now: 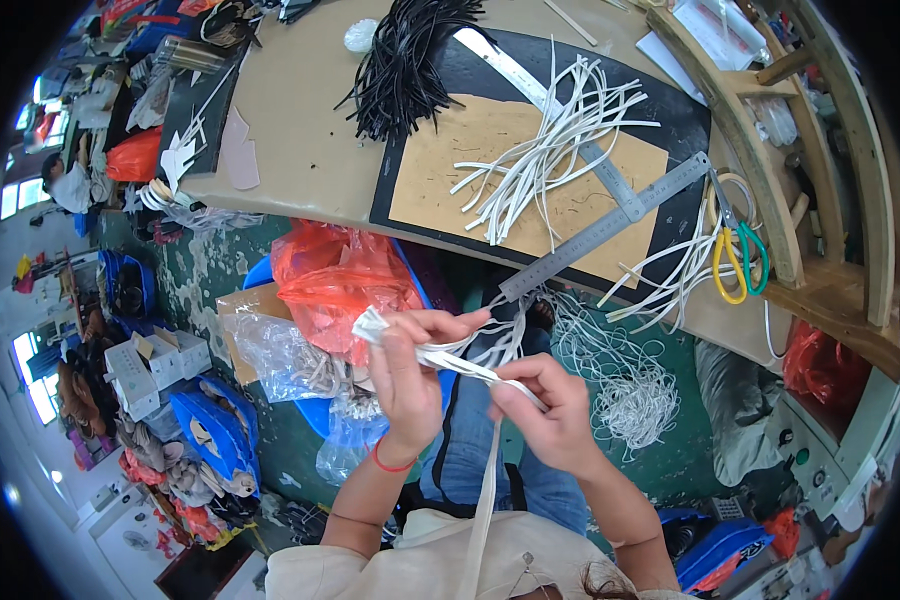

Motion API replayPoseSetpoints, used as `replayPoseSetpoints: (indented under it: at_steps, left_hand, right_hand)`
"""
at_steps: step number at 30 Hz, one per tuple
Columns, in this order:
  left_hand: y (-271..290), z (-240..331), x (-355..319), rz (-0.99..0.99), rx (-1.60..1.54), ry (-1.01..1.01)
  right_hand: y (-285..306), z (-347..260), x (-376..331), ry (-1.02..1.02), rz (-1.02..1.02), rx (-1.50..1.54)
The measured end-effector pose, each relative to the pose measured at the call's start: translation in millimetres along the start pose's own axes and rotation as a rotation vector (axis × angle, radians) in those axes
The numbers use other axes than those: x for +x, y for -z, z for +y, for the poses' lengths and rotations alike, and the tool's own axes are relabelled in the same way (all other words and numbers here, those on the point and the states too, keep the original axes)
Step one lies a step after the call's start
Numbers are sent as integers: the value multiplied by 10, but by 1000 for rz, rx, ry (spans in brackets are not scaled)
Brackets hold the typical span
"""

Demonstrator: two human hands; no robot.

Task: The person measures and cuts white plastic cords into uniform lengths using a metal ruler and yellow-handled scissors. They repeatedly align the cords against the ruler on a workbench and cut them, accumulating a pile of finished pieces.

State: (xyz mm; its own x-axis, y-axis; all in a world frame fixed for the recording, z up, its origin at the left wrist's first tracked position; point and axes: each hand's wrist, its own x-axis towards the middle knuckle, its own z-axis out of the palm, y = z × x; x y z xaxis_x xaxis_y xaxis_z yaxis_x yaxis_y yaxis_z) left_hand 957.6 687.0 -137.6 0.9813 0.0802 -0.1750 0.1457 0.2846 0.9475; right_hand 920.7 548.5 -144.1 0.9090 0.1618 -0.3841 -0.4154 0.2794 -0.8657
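My left hand (404, 365), with a red string at the wrist, grips a bundle of white flat strips (454, 361) near their ends. The short ends poke out past its thumb and index finger. Closed in a pinch, my right hand (548, 408) holds the same strips further along, so they run between both hands above my lap. A long pale band (484, 500) hangs from near my right hand down toward my chest. On the table beyond, a pile of white strips (540, 150) lies across a tan board (435, 185) beside a metal square ruler (610, 232).
Scissors with yellow and green handles (738, 262) lie at the table's right. Black strips (402, 75) are heaped at the back. A wooden frame (770, 180) stands at right. Below, a blue bin holds red plastic bags (335, 275); tangled white cord (630, 395) lies on the floor.
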Motion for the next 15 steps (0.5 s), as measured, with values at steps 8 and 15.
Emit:
replayPoseSetpoints:
  at_steps: [8, 15]
  left_hand:
    - [-183, -188, 143, -174, -55, 182]
    - [-246, -140, 212, -260, 112, 460]
  right_hand:
    - [334, -333, 63, -230, -92, 221]
    - [511, -313, 85, -366, -32, 391]
